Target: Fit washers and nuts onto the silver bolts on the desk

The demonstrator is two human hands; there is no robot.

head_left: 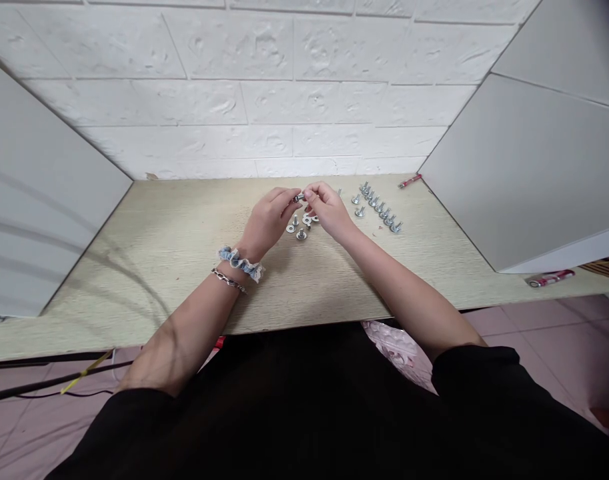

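Note:
Just above the far part of the wooden tabletop point(284, 293), my two hands meet over a small metal bolt point(299, 198). My left hand point(273, 217) pinches it at its left end. Thumb and fingers of my right hand point(325, 208) are closed at its other end. Below my fingers lie several flat washers point(291, 229) and loose bolts, one of them a bolt standing in a washer point(301, 234). To the right of my right hand stands a slanting row of bolts with washers point(377, 203), with two more bolts point(359, 211) beside it.
A white brick-patterned wall point(269, 103) closes off the back. Grey panels stand at the left point(39, 193) and right point(534, 167). One red pen-like item point(409, 181) lies at the back right, and a red tube-shaped item point(551, 279) near the front right edge.

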